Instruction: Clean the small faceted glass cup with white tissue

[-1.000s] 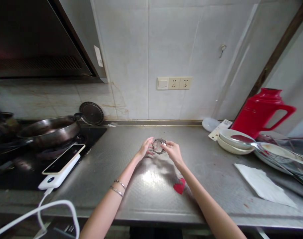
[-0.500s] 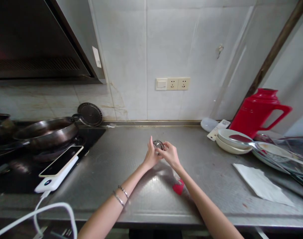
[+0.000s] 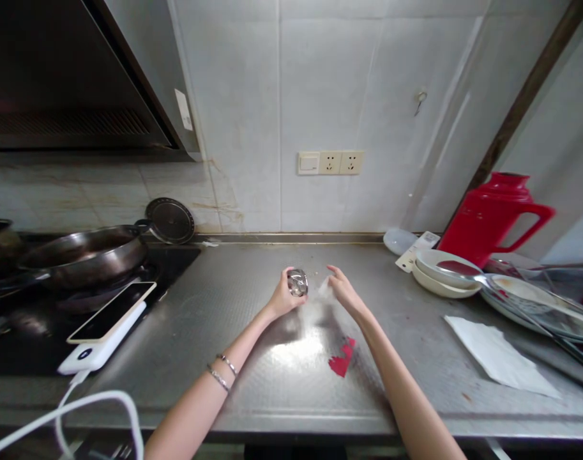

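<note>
My left hand (image 3: 285, 296) is closed round a small clear glass (image 3: 297, 282), held a little above the steel counter (image 3: 253, 358). A short way to the right, my right hand (image 3: 343, 291) hovers with its fingers loosely apart, and something pale and blurred sits at its fingertips (image 3: 324, 289); I cannot make out what it is. A red scrap (image 3: 341, 362) lies on the counter under my right forearm.
To the left, a phone on a white power bank (image 3: 104, 326) with a white cable, plus a dark pan (image 3: 83, 255) on the stove. At the right stand a red jug (image 3: 492, 217), stacked white plates (image 3: 442, 271), a metal ladle and a white paper sheet (image 3: 499, 354).
Both hands were on the glass together. Now the right hand has drawn away to the right, and the left hand alone keeps the glass.
</note>
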### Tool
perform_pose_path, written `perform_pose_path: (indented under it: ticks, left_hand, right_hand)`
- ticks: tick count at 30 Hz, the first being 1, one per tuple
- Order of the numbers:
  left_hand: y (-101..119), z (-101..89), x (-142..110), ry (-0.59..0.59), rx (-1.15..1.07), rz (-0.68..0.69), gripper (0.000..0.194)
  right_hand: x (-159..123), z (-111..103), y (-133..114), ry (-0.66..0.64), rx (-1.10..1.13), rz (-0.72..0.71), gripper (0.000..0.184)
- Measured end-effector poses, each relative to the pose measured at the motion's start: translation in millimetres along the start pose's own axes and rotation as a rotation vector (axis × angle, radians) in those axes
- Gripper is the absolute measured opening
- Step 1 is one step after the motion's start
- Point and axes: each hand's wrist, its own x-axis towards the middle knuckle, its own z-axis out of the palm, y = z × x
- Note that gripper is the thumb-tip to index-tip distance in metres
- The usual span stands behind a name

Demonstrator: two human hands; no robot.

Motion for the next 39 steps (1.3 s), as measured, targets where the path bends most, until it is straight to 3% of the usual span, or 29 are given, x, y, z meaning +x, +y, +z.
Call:
perform_pose_path:
  ticks: [3, 7, 14, 19, 26, 32, 36, 39]
  left_hand:
    - [-2, -4.1, -1, -0.047, -0.003, 0.0, 0.077]
    - [-12, -11.2, -4, -0.075, 0.045, 0.007, 0.077]
    - [-17, -15.4, -12, -0.004, 0.037, -0.042, 0.077]
    - [-11, -17.9, -11, 0.001, 0.031, -0.033, 0.078]
    - [-5, -20.9, -9, -0.01, 0.056, -0.007, 0.078]
    - [-4, -21.0, -11, -0.058, 0.064, 0.017, 0.077]
    - [-4, -19.5, -13, -0.097, 0.1, 0.054, 0.076]
    - [-2, -15.7, -15, -0.129, 0.106, 0.05, 0.077]
  right_hand:
    - [0, -4, -1, 0.044, 0.109, 0.175, 0.048]
    - [-1, -2, -10, 0.089, 0.142, 0.243, 0.051]
    - [-11, 16, -24, -0.04, 0.194, 0.336, 0.054]
    - [-14, 21, -24, -0.052, 0.109, 0.248, 0.046]
    - [-14, 28, -21, -0.057, 0.228, 0.184, 0.039]
    - [-17, 23, -37, 0.118, 0.337, 0.189, 0.033]
    - [-18, 19, -56, 0.238, 0.16, 0.01, 0.024]
    - [-19, 24, -65, 0.217, 0.103, -0.127, 0.022]
